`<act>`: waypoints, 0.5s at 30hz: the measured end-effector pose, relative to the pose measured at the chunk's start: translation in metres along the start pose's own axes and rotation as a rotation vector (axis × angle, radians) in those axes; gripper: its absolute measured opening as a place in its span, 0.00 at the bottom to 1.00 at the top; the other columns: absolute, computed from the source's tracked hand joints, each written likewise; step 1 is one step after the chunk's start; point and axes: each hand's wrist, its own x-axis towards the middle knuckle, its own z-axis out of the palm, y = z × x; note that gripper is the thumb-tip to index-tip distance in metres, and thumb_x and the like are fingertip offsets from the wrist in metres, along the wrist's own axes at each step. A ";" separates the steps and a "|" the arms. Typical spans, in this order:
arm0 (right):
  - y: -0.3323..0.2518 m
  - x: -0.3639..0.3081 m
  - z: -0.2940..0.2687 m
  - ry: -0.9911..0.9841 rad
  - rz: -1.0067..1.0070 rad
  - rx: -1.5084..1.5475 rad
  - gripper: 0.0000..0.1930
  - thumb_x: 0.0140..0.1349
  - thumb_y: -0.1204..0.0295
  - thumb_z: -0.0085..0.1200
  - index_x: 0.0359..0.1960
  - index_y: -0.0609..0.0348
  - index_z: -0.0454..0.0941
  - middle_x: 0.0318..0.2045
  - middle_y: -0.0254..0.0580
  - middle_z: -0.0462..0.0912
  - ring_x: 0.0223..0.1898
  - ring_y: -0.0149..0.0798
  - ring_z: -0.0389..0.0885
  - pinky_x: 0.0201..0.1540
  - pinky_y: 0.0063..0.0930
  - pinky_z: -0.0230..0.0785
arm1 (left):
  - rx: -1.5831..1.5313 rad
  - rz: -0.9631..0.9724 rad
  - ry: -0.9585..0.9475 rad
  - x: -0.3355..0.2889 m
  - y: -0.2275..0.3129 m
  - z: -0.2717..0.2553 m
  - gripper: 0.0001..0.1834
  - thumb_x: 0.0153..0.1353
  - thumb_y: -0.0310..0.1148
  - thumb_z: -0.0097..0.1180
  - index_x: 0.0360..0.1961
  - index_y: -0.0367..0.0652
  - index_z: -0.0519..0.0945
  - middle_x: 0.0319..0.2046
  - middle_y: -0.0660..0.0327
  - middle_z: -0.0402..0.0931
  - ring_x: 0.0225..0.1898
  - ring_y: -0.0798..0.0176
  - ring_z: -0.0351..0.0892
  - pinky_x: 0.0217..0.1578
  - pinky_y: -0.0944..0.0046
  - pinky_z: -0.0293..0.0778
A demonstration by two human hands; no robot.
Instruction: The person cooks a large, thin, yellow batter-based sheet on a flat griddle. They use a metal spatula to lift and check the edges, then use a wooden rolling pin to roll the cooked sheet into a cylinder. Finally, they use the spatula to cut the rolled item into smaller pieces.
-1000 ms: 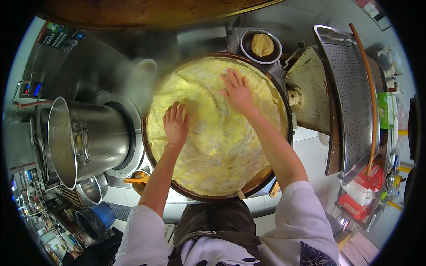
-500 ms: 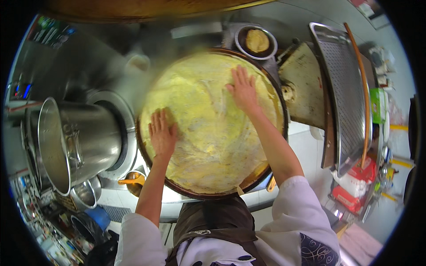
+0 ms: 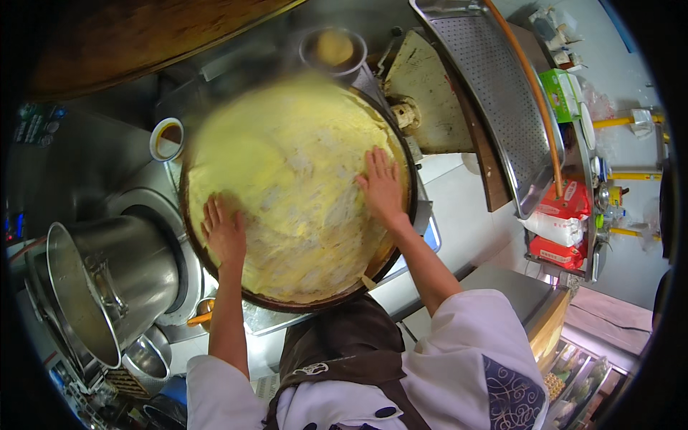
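Observation:
In front of me a wide round griddle pan with a dark rim holds a large, thin yellow pancake that nearly fills it. My left hand lies on the pancake's left part, fingers stretched out and pointing away from me. On its right part, close to the rim, rests my right hand, palm down with fingers apart. Neither hand holds anything. A pale flat strip sticks out at the pan's near right rim. Part of the pancake's far left looks hazy.
Left of the pan stands a big steel pot near a small steel bowl. A cup of dark liquid sits at the far left. Beyond the pan is a bowl with dough. A perforated metal tray leans at right; a large round lid hangs overhead.
The view has turned and shifted, so the pan appears further left. My right hand has slid nearer to me along the pancake's right side; my left hand stays on its left part.

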 end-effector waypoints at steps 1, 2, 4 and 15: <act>0.002 -0.003 -0.002 0.001 0.012 0.040 0.33 0.67 0.60 0.47 0.69 0.61 0.52 0.70 0.52 0.52 0.72 0.48 0.47 0.72 0.46 0.38 | 0.003 0.005 0.026 0.000 0.002 -0.002 0.34 0.64 0.47 0.49 0.69 0.51 0.58 0.69 0.58 0.55 0.69 0.52 0.55 0.63 0.43 0.56; -0.003 -0.004 -0.013 0.054 -0.086 0.179 0.33 0.67 0.60 0.47 0.69 0.61 0.52 0.70 0.52 0.52 0.72 0.48 0.47 0.72 0.46 0.37 | 0.014 0.009 0.029 0.000 -0.001 -0.002 0.35 0.63 0.46 0.50 0.69 0.51 0.57 0.70 0.58 0.53 0.69 0.52 0.55 0.62 0.42 0.57; -0.014 -0.008 -0.026 0.073 -0.081 0.157 0.32 0.67 0.62 0.47 0.69 0.62 0.53 0.70 0.53 0.53 0.72 0.48 0.48 0.71 0.46 0.39 | 0.008 0.049 0.036 0.000 -0.007 0.003 0.31 0.62 0.45 0.52 0.65 0.49 0.63 0.66 0.57 0.60 0.67 0.51 0.58 0.61 0.43 0.59; -0.005 -0.067 -0.022 0.083 -0.098 0.012 0.26 0.59 0.73 0.54 0.61 0.59 0.65 0.63 0.49 0.66 0.64 0.50 0.63 0.66 0.47 0.54 | 0.053 0.221 0.067 -0.011 -0.015 -0.003 0.24 0.59 0.43 0.55 0.55 0.45 0.74 0.60 0.57 0.68 0.61 0.52 0.65 0.58 0.40 0.62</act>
